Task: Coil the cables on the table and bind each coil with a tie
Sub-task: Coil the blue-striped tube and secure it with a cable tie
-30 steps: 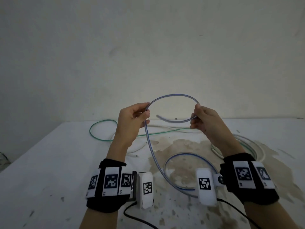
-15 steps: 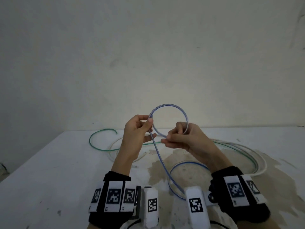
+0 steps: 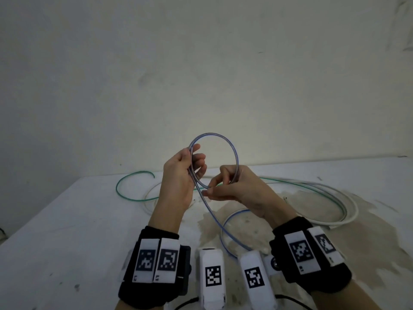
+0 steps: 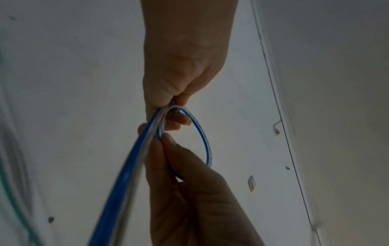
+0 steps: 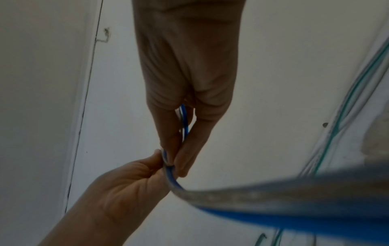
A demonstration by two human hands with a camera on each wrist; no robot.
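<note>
Clear flexible cable with blue core [image 3: 233, 153]: first loop raised above the table's [image 3: 67, 220] near edge, left hand [image 3: 178, 173] gripping its side, right hand [image 3: 232, 186] pinching the crossing so it holds shape, tail trailing onto the tabletop, coil unbound.

1. My left hand [image 3: 181, 173] and right hand [image 3: 240, 189] are bare, forearms too.
2. On each wrist I wear a wide black fabric band [image 3: 154, 267], the right one [image 3: 310, 258] just the same.
3. White rectangular tabs printed with black square-pattern markers [image 3: 155, 260] sit on top of both bands.
4. A white boxy camera unit [image 3: 212, 278] with its own marker is mounted on the inner side of each band.
5. Thin black leads [image 3: 185, 304] trail from the units toward my near side.
</note>
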